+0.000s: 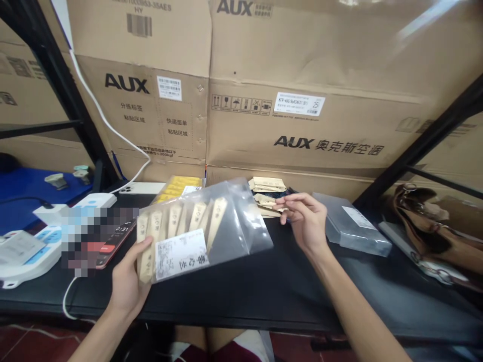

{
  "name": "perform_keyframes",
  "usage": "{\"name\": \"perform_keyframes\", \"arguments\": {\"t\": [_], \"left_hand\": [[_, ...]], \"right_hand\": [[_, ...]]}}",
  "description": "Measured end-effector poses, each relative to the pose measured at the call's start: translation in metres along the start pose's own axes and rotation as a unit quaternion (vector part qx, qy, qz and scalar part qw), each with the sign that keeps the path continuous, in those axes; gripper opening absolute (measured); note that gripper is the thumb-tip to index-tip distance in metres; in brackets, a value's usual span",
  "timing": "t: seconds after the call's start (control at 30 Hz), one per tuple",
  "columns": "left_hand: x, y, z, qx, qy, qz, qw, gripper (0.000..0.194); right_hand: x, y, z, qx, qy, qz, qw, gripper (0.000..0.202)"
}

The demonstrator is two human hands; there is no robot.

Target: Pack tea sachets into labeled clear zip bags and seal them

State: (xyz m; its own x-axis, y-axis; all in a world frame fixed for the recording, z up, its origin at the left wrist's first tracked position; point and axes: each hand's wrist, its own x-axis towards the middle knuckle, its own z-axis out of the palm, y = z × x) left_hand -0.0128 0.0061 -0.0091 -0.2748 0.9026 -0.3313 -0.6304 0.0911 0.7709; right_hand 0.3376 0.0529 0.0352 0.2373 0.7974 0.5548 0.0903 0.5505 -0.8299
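My left hand [130, 274] grips the lower left end of a clear plastic bag [236, 216], thumb in front. Inside the bag stand several slim tan paper packets [196, 216] with dark printed characters, side by side. A white printed label [181, 254] is on the bag's front. The bag is tilted, its slack right end reaching toward my right hand [304, 221]. That hand is raised with loosely bent, outstretched fingers and nothing visible in them. Just behind its fingertips lies a small stack of tan paper packets [267, 185].
A yellow packet [181, 188] lies behind the bag. To the left are a phone [109, 246] and a white power strip [22, 261] with cables. At right sit a clear plastic package [354, 226] and a brown bag [433, 226]. Cardboard [302, 65] walls the back.
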Motion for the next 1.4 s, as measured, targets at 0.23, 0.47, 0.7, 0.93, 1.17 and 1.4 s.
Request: {"name": "perform_keyframes", "arguments": {"t": [0.23,0.47,0.7,0.93,1.17,1.4], "left_hand": [[-0.002,0.015,0.005,-0.121,0.045,0.05,0.99,0.035],[0.001,0.008,-0.002,-0.103,0.008,0.074,0.992,0.037],[0.001,-0.001,-0.002,-0.057,-0.04,0.079,0.994,0.049],[-0.002,-0.002,0.002,-0.039,-0.035,0.075,0.996,0.05],[-0.001,0.0,0.002,-0.067,-0.023,0.07,0.995,0.051],[0.0,0.0,0.001,-0.061,-0.018,0.074,0.995,0.053]], "right_hand": [[0.015,0.056,-0.019,-0.315,-0.097,-0.075,0.941,0.032],[0.018,0.075,-0.009,-0.406,-0.152,-0.14,0.89,0.048],[0.034,0.101,-0.031,-0.45,-0.177,-0.161,0.86,0.023],[0.033,0.094,-0.027,-0.471,-0.143,-0.202,0.846,0.021],[-0.002,0.06,0.016,-0.405,-0.17,-0.318,0.84,0.017],[-0.033,0.048,0.05,-0.314,-0.393,-0.348,0.791,0.016]]}}
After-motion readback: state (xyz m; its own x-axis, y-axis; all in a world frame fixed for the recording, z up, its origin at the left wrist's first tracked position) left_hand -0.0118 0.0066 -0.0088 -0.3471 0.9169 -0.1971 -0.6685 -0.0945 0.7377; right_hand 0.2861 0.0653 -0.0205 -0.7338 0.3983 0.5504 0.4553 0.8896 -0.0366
